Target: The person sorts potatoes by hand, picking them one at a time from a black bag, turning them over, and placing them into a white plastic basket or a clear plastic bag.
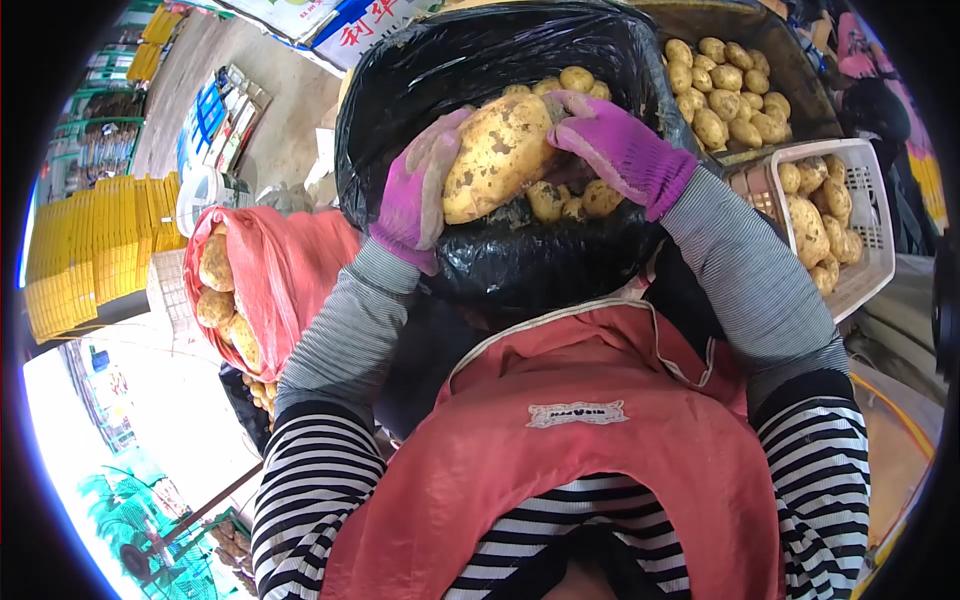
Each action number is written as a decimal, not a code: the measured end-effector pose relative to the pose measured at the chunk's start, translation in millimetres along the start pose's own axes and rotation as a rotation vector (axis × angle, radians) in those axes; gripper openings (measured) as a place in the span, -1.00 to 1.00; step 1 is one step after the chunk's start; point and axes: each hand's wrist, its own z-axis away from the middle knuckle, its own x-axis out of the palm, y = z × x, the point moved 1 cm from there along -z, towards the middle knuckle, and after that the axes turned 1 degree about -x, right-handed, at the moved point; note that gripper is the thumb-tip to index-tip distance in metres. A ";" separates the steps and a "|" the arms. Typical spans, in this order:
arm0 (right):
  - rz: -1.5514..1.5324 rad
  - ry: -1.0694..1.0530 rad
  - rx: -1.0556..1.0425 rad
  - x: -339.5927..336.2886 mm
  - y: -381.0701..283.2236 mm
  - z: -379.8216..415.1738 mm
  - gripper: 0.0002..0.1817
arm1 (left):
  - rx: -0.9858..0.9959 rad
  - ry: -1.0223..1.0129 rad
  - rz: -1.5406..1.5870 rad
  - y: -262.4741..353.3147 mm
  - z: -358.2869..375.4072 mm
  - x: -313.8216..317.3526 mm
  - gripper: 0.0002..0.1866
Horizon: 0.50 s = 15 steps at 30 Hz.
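A large potato (500, 158) with brown patches of soil is held up between my two hands. My left hand (418, 182), in a purple glove with a dirty grey palm, is closed around its left end. Purple-gloved too, my right hand (612, 145) grips the upper right end, fingers curled on the skin. Below the potato is a bin lined with a black plastic bag (400, 70). Several smaller potatoes (602, 198) lie inside it, partly hidden by the large one and my hands.
At the upper right stand a dark crate of potatoes (730, 95) and a white plastic basket (870, 235) holding more. On the left are a red sack of potatoes (290, 270), a white bucket (200, 195) and stacked yellow crates (95, 250). A printed carton (330, 30) sits at the back.
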 end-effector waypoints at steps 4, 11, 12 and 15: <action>-0.123 -0.007 0.153 8.1 -24.4 11.6 -0.51 | -0.037 -0.061 -0.016 -5.1 -1.4 -6.9 -0.43; -0.160 0.017 0.179 11.0 -18.3 14.0 -0.61 | -0.084 -0.103 -0.067 -2.6 -0.6 -5.5 -0.41; -0.021 0.036 0.169 10.1 -18.5 14.4 -0.61 | -0.102 -0.112 0.008 -2.9 -0.4 -5.6 -0.41; 0.144 0.093 0.136 8.3 -24.0 17.3 -0.61 | -0.177 -0.131 0.246 -2.2 1.2 -4.8 -0.40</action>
